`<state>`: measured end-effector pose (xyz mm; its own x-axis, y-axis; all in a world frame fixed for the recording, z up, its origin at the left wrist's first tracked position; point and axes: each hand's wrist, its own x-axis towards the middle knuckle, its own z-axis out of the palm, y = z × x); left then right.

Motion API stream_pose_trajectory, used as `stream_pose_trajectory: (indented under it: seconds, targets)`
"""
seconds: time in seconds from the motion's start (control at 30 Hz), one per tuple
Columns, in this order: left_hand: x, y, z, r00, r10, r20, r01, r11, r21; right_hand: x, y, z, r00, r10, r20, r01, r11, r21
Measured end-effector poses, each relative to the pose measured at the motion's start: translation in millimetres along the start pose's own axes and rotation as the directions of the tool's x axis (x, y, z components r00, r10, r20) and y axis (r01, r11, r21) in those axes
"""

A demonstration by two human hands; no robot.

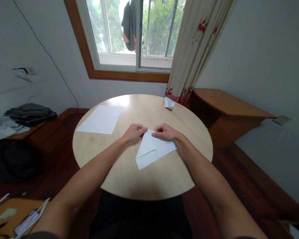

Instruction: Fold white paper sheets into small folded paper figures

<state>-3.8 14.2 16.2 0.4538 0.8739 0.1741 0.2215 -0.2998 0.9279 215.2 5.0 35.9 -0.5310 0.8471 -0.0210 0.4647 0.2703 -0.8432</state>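
Note:
A partly folded sheet of white paper point(149, 146) lies on the round wooden table point(129, 179), its top corners folded down into a point and a flat strip left along the lower edge. My left hand point(136, 132) pinches the paper at the left of its peak, thumb and fingers pressed together. Just to the right, my right hand point(165, 131) has its fingers curled and its thumb on the upper right slope, gripping the paper there. Part of the right fold is hidden under that hand.
A flat white sheet point(101, 119) lies at the table's left, and a small folded paper piece point(169, 103) stands at its far right edge. Beyond are a window, a curtain point(189, 49) and a wooden desk point(231, 103). Dark folded cloth point(30, 113) is at left.

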Motion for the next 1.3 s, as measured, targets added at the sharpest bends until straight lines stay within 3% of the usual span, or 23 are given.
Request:
stream_pose_trajectory:
  seconds: [0.2,0.37,0.57,1.0,1.13,1.3]
  targets:
    - [-1,2,-1.3,1.000,0.029,0.005,-0.030,0.996,0.082,1,-1,5,0.999,-0.026,0.047,0.028,0.999,-0.041]
    - [1,0,-4.1,0.993,0.026,-0.111,-0.015,0.995,0.103,0,8,-4,1.000,-0.022,-0.015,0.021,0.997,-0.074]
    - [3,-6,-8.2,0.991,0.032,-0.131,-0.014,0.991,0.132,-1,11,-11,0.998,-0.024,-0.051,0.017,0.990,-0.138]
    - [6,-7,-13.6,0.966,0.032,-0.257,-0.013,0.997,0.076,-13,27,-36,0.977,0.048,-0.207,-0.050,0.999,-0.006]
    - [6,-8,-12.0,0.965,-0.053,-0.257,0.033,0.996,-0.083,-10,27,-35,0.946,0.030,-0.324,-0.033,0.999,-0.003]
    - [2,-7,-8.0,0.984,-0.159,-0.080,0.146,0.978,-0.149,-7,27,-34,0.860,0.012,-0.511,-0.001,1.000,0.023]
